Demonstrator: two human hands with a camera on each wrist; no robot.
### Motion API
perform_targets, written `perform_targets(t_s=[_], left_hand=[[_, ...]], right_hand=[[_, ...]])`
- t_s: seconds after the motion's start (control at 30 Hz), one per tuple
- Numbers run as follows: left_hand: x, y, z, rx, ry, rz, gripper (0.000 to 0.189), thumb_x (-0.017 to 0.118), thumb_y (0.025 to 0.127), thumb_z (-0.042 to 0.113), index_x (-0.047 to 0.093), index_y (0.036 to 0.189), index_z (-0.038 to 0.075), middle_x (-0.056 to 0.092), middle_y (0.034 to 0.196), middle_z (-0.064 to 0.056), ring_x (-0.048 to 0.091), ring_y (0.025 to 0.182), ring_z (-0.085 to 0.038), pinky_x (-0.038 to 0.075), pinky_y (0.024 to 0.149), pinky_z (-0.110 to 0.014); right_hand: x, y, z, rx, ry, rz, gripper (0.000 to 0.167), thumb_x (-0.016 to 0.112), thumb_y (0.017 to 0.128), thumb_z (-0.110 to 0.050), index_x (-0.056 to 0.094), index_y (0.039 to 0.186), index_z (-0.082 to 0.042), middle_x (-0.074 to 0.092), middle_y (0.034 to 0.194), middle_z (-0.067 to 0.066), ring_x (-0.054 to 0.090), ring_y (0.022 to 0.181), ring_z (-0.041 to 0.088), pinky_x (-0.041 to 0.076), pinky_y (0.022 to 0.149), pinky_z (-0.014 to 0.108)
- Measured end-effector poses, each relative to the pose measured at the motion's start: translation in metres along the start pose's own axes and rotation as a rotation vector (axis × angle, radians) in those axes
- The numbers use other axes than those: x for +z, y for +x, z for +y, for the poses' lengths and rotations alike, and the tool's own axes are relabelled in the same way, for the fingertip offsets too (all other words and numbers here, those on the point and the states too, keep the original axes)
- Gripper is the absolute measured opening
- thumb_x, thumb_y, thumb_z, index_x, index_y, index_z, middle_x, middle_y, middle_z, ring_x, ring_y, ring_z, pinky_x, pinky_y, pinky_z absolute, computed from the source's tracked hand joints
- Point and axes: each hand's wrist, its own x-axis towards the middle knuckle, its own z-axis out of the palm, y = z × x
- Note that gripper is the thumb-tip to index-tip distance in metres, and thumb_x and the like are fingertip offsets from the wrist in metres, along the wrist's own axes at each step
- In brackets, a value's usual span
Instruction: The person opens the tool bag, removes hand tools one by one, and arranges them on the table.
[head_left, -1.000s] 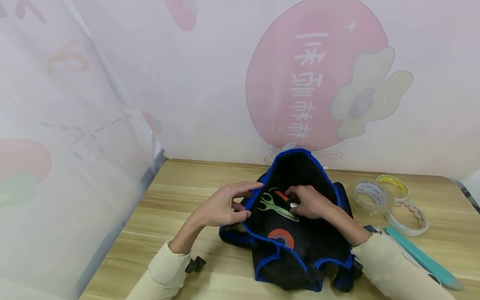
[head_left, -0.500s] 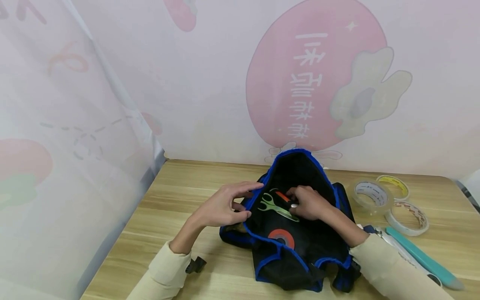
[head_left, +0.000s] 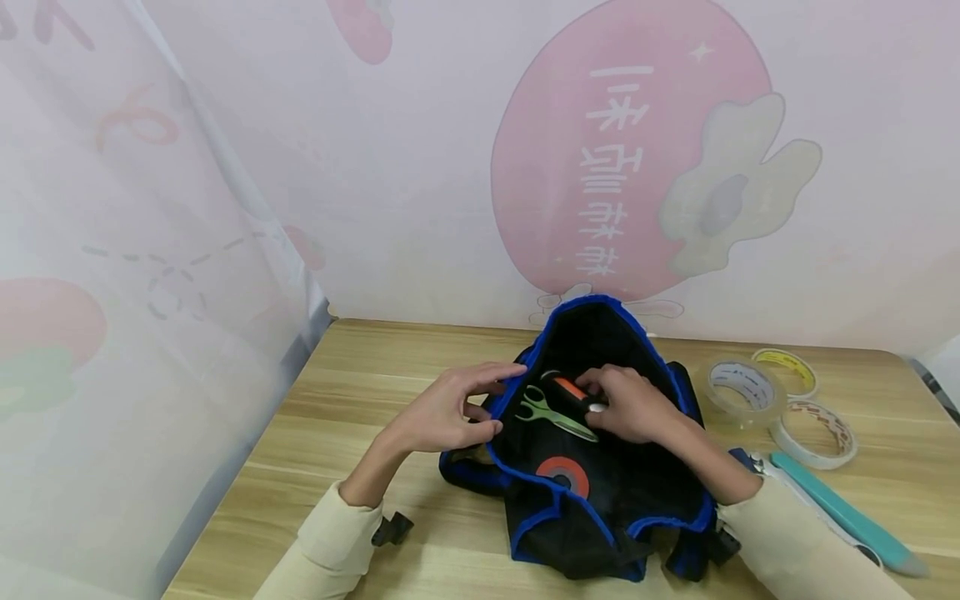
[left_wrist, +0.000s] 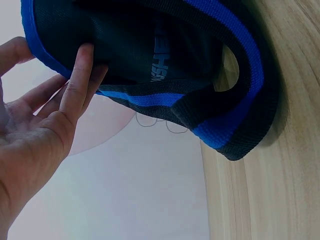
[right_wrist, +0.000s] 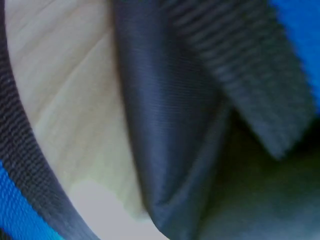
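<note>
A black bag [head_left: 525, 542] with blue edging lies on the table, its mouth spread wide. My left hand [head_left: 442, 408] is at the bag's left rim, its fingers extended against the outer cloth; the left wrist view also has these fingers [left_wrist: 75, 85] on the cloth. Inside the bag, my right hand [head_left: 630, 404] pinches a black-and-orange object [head_left: 567, 392] whose kind is unclear, partly covered by the fingers. Beside it lie green-handled scissors [head_left: 551, 415]. Nearer the front is a red-and-grey ring-shaped item [head_left: 564, 477]. The right wrist view is filled by bag cloth [right_wrist: 170, 110]; no hand shows there.
Right of the bag are a wide clear tape roll [head_left: 772, 398], a yellow-cored roll [head_left: 786, 367] and a white roll [head_left: 817, 454]. A teal bar-shaped tool [head_left: 847, 512] lies in front of them, partly under the right sleeve [head_left: 795, 533]. Behind the wooden table [head_left: 420, 337] hangs a printed curtain [head_left: 420, 183].
My right hand has shifted slightly right and up with the black-and-orange object, which shows more of its body and has lifted a little. The left hand has stayed in place.
</note>
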Motion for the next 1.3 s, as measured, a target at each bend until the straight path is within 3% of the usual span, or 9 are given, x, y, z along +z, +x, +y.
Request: perform_targets(t_s=[0.47,0.8,1.1,1.3], left_hand=[[0.001,0.000,0.000,-0.003,0.001,0.005,0.072,0.068,0.092,0.002,0.049,0.162,0.013,0.046,0.167,-0.015,0.060,0.138,-0.040,0.065,0.091,-0.030],[0.001,0.000,0.000,-0.004,0.002,0.012,0.072,0.069,0.093,0.002,0.049,0.162,0.013,0.047,0.167,-0.015,0.061,0.138,-0.040,0.065,0.091,-0.031],[0.001,0.000,0.000,-0.007,0.010,0.012,0.072,0.069,0.093,0.003,0.049,0.162,0.013,0.046,0.167,-0.015,0.060,0.139,-0.042,0.065,0.092,-0.032],[0.002,0.000,0.000,-0.006,0.004,0.018,0.073,0.069,0.092,0.003,0.049,0.162,0.012,0.046,0.167,-0.015,0.060,0.139,-0.041,0.065,0.092,-0.032]], right_hand=[[-0.035,-0.034,-0.011,-0.040,0.016,0.078,0.045,0.082,0.092,-0.012,0.070,0.135,-0.003,0.073,0.117,0.011,0.069,0.101,0.024,0.060,0.086,0.045],[-0.055,-0.063,-0.019,-0.030,0.036,0.119,0.049,0.084,0.091,-0.014,0.070,0.138,-0.007,0.073,0.118,0.007,0.066,0.099,0.017,0.057,0.080,0.033],[-0.074,-0.094,-0.007,-0.006,0.045,0.197,0.052,0.084,0.091,-0.012,0.068,0.141,-0.009,0.073,0.111,0.005,0.060,0.092,0.016,0.048,0.062,0.025],[-0.078,-0.111,0.009,0.003,0.063,0.224,0.053,0.085,0.090,-0.007,0.068,0.141,-0.005,0.073,0.119,0.010,0.062,0.098,0.012,0.057,0.070,0.024]])
